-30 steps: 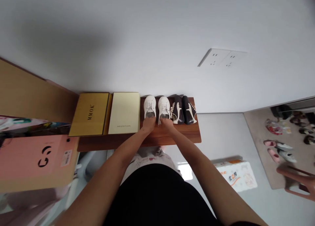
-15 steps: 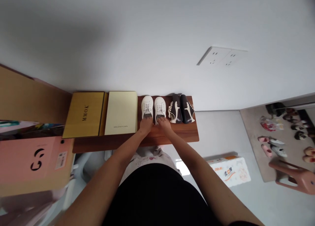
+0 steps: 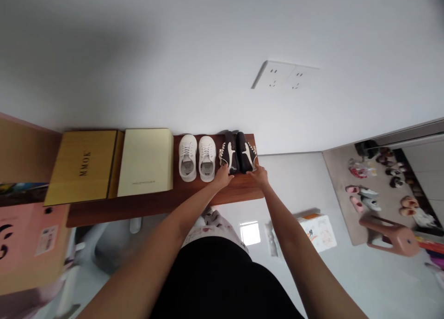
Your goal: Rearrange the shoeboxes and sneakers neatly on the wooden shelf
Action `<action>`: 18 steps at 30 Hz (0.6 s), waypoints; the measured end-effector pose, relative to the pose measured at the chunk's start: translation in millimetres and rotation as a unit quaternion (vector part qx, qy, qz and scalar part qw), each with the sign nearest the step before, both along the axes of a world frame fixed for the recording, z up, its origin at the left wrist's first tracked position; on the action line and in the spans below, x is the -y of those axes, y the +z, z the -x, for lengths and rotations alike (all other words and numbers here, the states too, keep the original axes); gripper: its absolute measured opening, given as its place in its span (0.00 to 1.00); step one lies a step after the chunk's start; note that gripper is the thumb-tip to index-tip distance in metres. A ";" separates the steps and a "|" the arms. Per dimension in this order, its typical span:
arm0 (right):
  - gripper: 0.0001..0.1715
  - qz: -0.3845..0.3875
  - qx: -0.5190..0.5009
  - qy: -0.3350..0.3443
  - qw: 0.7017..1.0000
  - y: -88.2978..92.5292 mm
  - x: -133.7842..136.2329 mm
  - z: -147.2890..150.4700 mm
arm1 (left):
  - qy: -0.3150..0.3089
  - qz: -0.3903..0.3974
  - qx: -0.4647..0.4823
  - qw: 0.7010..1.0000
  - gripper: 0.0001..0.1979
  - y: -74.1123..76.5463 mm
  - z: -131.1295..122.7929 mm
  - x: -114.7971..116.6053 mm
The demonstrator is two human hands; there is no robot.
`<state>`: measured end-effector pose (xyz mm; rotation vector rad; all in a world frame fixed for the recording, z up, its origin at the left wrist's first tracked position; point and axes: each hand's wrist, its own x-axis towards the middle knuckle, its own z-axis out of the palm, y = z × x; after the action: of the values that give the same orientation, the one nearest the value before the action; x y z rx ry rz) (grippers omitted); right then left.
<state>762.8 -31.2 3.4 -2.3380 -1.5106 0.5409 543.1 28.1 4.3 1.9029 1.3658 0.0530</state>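
Note:
A pair of dark brown sneakers with cream stripes and laces stands on a wooden shelf (image 3: 239, 189), toes toward the wall. My left hand (image 3: 223, 176) is at the heel of the left dark sneaker (image 3: 229, 151), fingers along its outer side and thumb behind it. At the right dark sneaker (image 3: 245, 152), my right hand (image 3: 259, 175) grips the outer heel side in the same way, its fingertips partly hidden. Left of them sit two white lace-up sneakers, the left white sneaker (image 3: 188, 158) and the right white sneaker (image 3: 207, 159), untouched.
A cream box (image 3: 145, 161) and a gold box (image 3: 85, 166) occupy the shelf's left part. Below on the left is a pink carton (image 3: 27, 235). A white package (image 3: 321, 233), a pink stool (image 3: 391, 235) and several shoes are on the floor at right. Wall sockets (image 3: 284, 78) are above.
Both hands have left the white sneakers and moved right to the dark pair. The insides of the white sneakers now show. The whole view has shifted to the right.

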 end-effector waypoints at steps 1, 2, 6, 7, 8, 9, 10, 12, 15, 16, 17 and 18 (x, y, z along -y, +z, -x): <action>0.25 0.030 -0.032 0.014 0.999 -2.0 -4.0 -6.2 | 0.005 0.030 -0.023 0.999 0.24 -2.1 -8.5 -4.0; 0.23 0.052 -0.065 0.018 0.996 -3.7 -8.3 -10.4 | 0.005 0.055 -0.045 0.997 0.22 -3.5 -14.3 -8.0; 0.18 0.095 -0.099 0.040 0.990 -5.2 -23.7 -15.5 | -0.016 0.065 -0.091 0.994 0.17 -1.3 -17.8 -22.0; 0.18 0.097 -0.084 0.058 0.990 -3.7 -26.0 -16.1 | -0.023 0.054 -0.092 0.994 0.15 1.5 -16.7 -24.6; 0.18 0.099 -0.062 0.081 0.990 -1.6 -27.5 -17.0 | -0.034 0.041 -0.089 0.995 0.14 5.0 -15.9 -26.9; 0.17 0.101 -0.034 0.107 0.989 1.1 -28.1 -18.3 | -0.047 0.027 -0.083 0.995 0.14 9.1 -15.8 -28.8; 0.16 0.106 -0.003 0.133 0.985 4.1 -27.9 -20.0 | -0.062 0.012 -0.078 0.995 0.13 13.5 -16.5 -30.3; 0.15 0.123 0.057 0.181 0.974 10.8 -25.7 -24.1 | -0.098 -0.017 -0.078 0.992 0.13 22.8 -20.7 -31.8; 0.16 0.143 0.118 0.228 0.956 20.6 -22.0 -29.7 | -0.140 -0.049 -0.103 0.984 0.14 35.3 -31.9 -30.7; 0.17 0.145 0.129 0.238 0.952 23.5 -21.5 -30.6 | -0.145 -0.055 -0.111 0.982 0.14 38.9 -36.2 -29.6; 0.17 0.146 0.137 0.248 0.948 26.1 -21.7 -30.9 | -0.148 -0.060 -0.116 0.980 0.14 42.0 -40.6 -28.3; 0.17 0.147 0.142 0.255 0.945 28.5 -22.4 -30.4 | -0.149 -0.062 -0.119 0.980 0.14 44.9 -44.7 -26.9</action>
<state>793.2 -8.8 31.9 -2.2993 -2.3468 0.5995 587.9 55.0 49.2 2.2590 1.2366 -0.2516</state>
